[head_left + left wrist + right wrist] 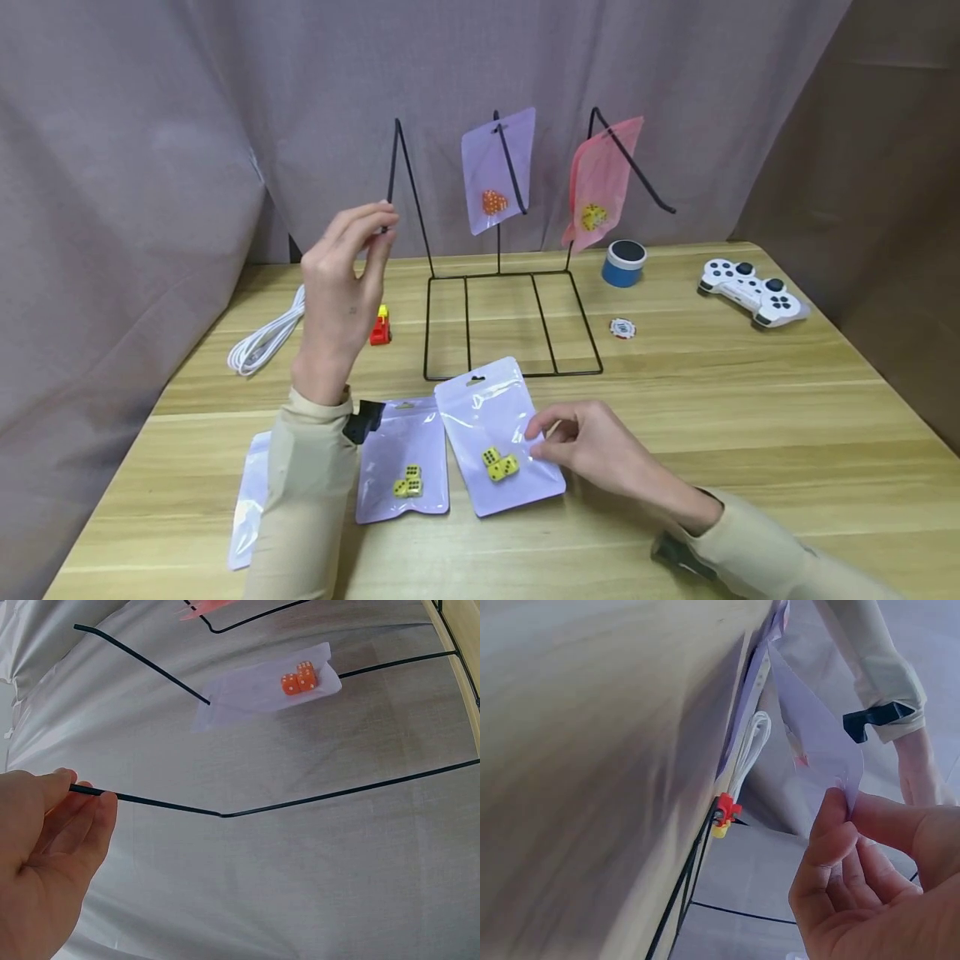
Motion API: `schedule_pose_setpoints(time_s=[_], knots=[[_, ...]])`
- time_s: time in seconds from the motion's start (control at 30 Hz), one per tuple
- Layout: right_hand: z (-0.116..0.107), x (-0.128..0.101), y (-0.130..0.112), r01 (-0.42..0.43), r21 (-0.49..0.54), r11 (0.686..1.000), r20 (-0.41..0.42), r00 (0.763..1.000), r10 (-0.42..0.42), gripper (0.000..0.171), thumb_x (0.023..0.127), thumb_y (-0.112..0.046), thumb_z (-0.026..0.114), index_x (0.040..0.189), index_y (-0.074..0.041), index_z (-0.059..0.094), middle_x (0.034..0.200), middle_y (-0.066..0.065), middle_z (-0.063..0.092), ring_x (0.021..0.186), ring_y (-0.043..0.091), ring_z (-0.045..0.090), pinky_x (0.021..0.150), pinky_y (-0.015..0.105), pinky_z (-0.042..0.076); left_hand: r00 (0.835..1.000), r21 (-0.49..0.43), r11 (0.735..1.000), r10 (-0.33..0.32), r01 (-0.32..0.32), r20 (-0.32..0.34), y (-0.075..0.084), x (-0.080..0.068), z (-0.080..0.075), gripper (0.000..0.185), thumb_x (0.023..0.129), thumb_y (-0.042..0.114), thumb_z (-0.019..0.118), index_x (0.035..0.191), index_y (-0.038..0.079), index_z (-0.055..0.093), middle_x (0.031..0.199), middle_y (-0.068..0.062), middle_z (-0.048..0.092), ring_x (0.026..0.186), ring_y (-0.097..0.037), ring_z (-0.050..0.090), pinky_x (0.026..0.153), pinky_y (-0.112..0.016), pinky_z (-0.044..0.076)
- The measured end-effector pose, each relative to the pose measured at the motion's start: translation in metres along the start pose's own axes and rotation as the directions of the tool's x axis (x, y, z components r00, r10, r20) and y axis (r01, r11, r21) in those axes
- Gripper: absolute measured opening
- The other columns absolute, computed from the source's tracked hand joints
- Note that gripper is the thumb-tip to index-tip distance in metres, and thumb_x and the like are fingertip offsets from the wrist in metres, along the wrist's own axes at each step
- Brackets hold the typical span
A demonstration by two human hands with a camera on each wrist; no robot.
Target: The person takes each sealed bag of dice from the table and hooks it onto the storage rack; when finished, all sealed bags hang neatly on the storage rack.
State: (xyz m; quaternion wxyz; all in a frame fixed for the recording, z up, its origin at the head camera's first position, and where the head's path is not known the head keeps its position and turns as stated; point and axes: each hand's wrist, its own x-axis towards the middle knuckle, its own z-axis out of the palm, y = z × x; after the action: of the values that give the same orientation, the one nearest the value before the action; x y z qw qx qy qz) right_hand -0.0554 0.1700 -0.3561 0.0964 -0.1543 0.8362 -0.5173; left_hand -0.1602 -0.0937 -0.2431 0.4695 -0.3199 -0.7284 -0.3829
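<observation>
My left hand [341, 292] is raised at the left of a black wire rack [513, 377], thumb and fingers pinching the tip of its left hook [165, 805]. No bag hangs on that hook. Low over the table, my right hand [600, 446] pinches the edge of a light purple zip bag [487, 417] holding yellow dice [501, 465]; the right wrist view shows the bag [817, 735] between thumb and forefinger. Beside it lies a second purple bag [401, 437] with yellow dice. On the middle hook hangs a purple bag [480, 167] with orange dice.
Pink bags [611, 175] with yellow dice hang on the right hook. Another purple bag [251, 500] is partly hidden by my left sleeve. Around the rack are a white cable [262, 342], red toy [380, 329], blue-and-white cylinder [622, 265], poker chip [622, 328] and game controller [753, 292].
</observation>
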Motion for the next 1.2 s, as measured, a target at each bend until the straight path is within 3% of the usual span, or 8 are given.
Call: schedule_pose_setpoints(time_s=[0.37, 0.67, 0.83, 1.07, 1.2], knots=[[0.008, 0.004, -0.014, 0.007, 0.026, 1.000, -0.026, 1.000, -0.007, 0.011, 0.079, -0.005, 0.074, 0.088, -0.009, 0.071, 0.077, 0.000, 0.067, 0.069, 0.018, 0.063, 0.056, 0.024, 0.053, 1.000, 0.004, 1.000, -0.005, 0.005, -0.002, -0.001, 0.000, -0.001, 0.014, 0.090, 0.000, 0.061, 0.100, -0.008, 0.067, 0.108, -0.015, 0.066, 0.097, -0.022, 0.064, 0.085, -0.023, 0.052], [-0.002, 0.005, -0.022, 0.063, 0.001, 0.998, -0.055, 0.997, -0.063, 0.012, 0.079, -0.007, 0.075, 0.090, -0.008, 0.071, 0.079, -0.001, 0.068, 0.068, 0.017, 0.062, 0.054, 0.024, 0.052, 1.000, 0.011, 1.000, -0.009, 0.009, -0.008, -0.001, 0.000, -0.002, 0.015, 0.091, 0.001, 0.060, 0.100, -0.009, 0.067, 0.108, -0.015, 0.066, 0.098, -0.021, 0.063, 0.084, -0.023, 0.052], [-0.010, 0.008, -0.027, 0.088, -0.017, 0.996, -0.115, 0.989, -0.090, 0.012, 0.078, -0.005, 0.076, 0.089, -0.009, 0.071, 0.079, -0.001, 0.067, 0.068, 0.017, 0.061, 0.054, 0.023, 0.050, 1.000, 0.010, 1.000, -0.014, 0.014, -0.014, -0.001, 0.000, -0.002, 0.015, 0.091, 0.000, 0.060, 0.100, -0.009, 0.067, 0.107, -0.015, 0.066, 0.097, -0.021, 0.063, 0.084, -0.024, 0.052], [-0.023, 0.006, -0.036, 0.183, -0.053, 0.982, -0.208, 0.959, -0.190, 0.011, 0.079, -0.009, 0.077, 0.089, -0.011, 0.073, 0.077, -0.002, 0.067, 0.066, 0.017, 0.058, 0.052, 0.021, 0.047, 1.000, 0.012, 1.000, -0.002, 0.002, -0.008, 0.000, 0.001, 0.000, 0.013, 0.089, -0.004, 0.061, 0.100, -0.009, 0.067, 0.107, -0.016, 0.066, 0.098, -0.022, 0.063, 0.084, -0.024, 0.052], [-0.031, 0.005, -0.041, 0.297, -0.086, 0.951, -0.253, 0.917, -0.309, 0.012, 0.080, -0.006, 0.076, 0.091, -0.009, 0.072, 0.082, -0.002, 0.068, 0.068, 0.016, 0.058, 0.055, 0.021, 0.049, 1.000, 0.008, 1.000, 0.000, 0.000, -0.010, 0.000, 0.001, 0.002, 0.013, 0.089, -0.004, 0.061, 0.100, -0.009, 0.067, 0.107, -0.016, 0.066, 0.097, -0.021, 0.063, 0.084, -0.024, 0.052]])
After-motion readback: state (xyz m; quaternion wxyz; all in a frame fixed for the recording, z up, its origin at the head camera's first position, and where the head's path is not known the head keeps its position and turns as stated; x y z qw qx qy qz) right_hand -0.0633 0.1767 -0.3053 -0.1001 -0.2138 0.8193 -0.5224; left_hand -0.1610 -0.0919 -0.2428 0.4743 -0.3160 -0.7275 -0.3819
